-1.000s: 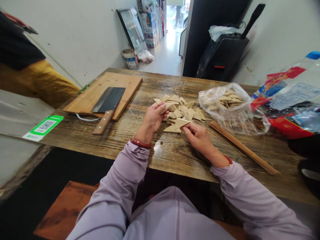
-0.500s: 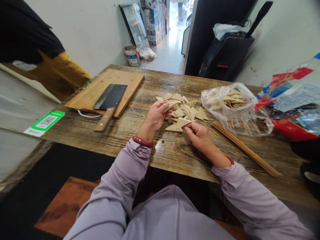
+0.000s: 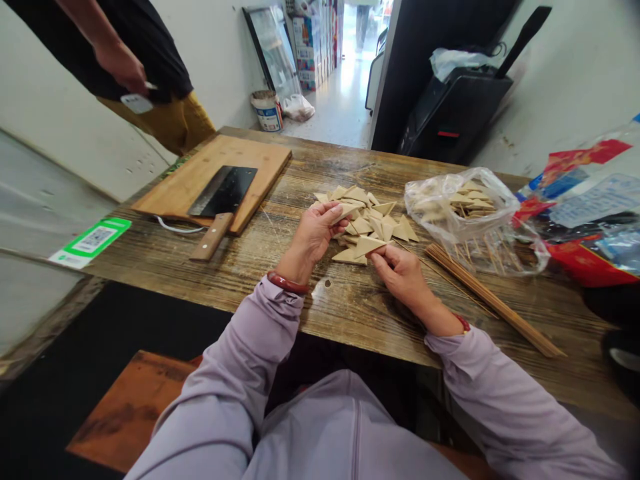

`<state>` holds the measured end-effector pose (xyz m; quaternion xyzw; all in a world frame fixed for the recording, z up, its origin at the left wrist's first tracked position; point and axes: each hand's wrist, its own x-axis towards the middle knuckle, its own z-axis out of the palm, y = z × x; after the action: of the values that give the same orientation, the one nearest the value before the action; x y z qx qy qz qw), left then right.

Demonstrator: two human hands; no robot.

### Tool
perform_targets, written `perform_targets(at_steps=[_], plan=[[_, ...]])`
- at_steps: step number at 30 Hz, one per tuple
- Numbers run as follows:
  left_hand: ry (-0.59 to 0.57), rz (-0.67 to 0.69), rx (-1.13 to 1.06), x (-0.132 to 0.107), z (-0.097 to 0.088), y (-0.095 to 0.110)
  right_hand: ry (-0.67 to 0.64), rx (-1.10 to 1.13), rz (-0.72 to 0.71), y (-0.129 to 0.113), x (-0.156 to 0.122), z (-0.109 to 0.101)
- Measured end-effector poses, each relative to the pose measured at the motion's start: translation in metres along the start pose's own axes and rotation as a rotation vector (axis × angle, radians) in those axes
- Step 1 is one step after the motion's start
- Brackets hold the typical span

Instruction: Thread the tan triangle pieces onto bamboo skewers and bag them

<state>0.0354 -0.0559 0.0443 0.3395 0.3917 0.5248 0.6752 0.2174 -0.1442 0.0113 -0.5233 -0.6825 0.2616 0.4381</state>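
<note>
My left hand [image 3: 316, 233] is closed in a pinch on a tan triangular piece [image 3: 349, 211], which looks like bean curd. To its right, my right hand [image 3: 404, 272] pinches the right tip of another tan triangle [image 3: 368, 247] between thumb and fingers. Both are held over the near side of a loose pile of tan triangles [image 3: 385, 225] on the wooden table. A bundle of thin bamboo skewers [image 3: 490, 300] lies right of my right hand, with a single skewer alongside. Behind the bundle, a clear plastic bag [image 3: 435, 193] contains triangles on skewers.
At the left, a cleaver [image 3: 225, 193] rests on a wooden cutting board [image 3: 263, 150], its handle over the board's near edge. A green-framed QR card [image 3: 91, 241] lies at the table's left edge. Colourful packaging [image 3: 590, 220] stands far right. Another person [image 3: 150, 73] stands beyond the board.
The other person at the upper left has moved right, and their hand now shows. My hands have hardly moved and still hold the triangles. The view has shifted slightly.
</note>
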Motion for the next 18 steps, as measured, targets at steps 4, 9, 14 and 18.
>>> perform_targets(at_steps=[4,9,14,18], plan=[[-0.004,0.020,0.002,-0.0005,-0.0001,-0.0004,0.002,-0.007,0.002,0.0009,0.0001,0.0003],[-0.002,0.041,0.038,-0.0011,0.0008,-0.0006,-0.002,-0.007,0.015,0.0017,0.0001,0.0004],[0.009,0.091,0.073,-0.0036,0.0022,-0.0002,0.007,-0.025,0.023,0.0029,0.0001,0.0010],[0.003,0.104,0.086,-0.0044,0.0014,-0.0006,0.017,-0.035,0.003,0.0054,0.0005,0.0035]])
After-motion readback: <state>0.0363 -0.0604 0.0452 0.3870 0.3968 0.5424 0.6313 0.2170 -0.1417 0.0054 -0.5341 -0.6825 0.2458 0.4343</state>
